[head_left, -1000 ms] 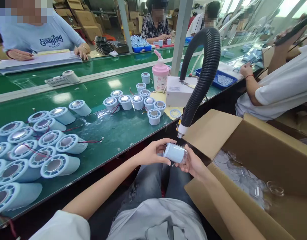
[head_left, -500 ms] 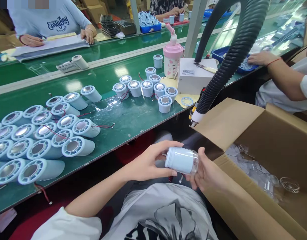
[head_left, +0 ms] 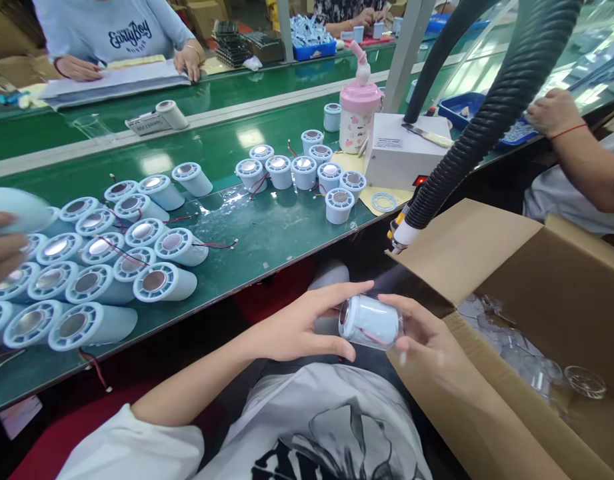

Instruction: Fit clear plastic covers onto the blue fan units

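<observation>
Gripping the blue cup [head_left: 367, 319] by its clear cover [head_left: 393, 327] beyond the near edge of the counter [head_left: 247, 247], the right hand [head_left: 434, 343] curled closed while the left hand [head_left: 299, 327], half open, ringed the rim [head_left: 353, 319], contact unclear; likely light, slippery plastic, best held at its 2 ends.

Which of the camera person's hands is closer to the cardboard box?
Right. The right hand holds the blue cylinder at the end towards the cardboard box; the left hand is at the other end, farther away.
</observation>
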Available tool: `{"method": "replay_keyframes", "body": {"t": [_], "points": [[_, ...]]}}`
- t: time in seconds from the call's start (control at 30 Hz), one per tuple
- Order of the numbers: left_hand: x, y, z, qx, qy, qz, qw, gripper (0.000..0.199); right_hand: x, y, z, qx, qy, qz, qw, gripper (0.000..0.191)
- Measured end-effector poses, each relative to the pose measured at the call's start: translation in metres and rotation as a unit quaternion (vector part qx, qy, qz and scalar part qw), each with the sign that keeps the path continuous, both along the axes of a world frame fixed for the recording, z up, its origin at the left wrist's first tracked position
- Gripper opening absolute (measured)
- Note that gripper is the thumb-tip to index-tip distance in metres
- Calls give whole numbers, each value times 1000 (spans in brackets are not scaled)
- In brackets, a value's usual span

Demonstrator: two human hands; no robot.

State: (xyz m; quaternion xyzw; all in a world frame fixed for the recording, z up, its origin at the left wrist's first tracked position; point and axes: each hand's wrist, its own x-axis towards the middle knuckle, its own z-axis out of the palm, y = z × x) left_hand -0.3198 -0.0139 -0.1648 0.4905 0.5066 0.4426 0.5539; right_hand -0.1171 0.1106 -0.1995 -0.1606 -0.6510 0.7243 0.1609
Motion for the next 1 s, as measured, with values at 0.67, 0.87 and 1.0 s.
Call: {"method": "replay_keyframes", "body": {"t": [0.67, 0.87, 1.0], "points": [[3, 17, -21, -76, -117, -46, 989, 72, 7, 5, -9, -195, -56, -51, 978, 50], [18, 19, -17, -40, 103, 61, 992, 44, 8, -3, -14, -54, -90, -36, 994, 43], [17, 15, -17, -17, 159, 67, 985, 39, 11, -9, -14, -62, -92, -40, 993, 38]]}}
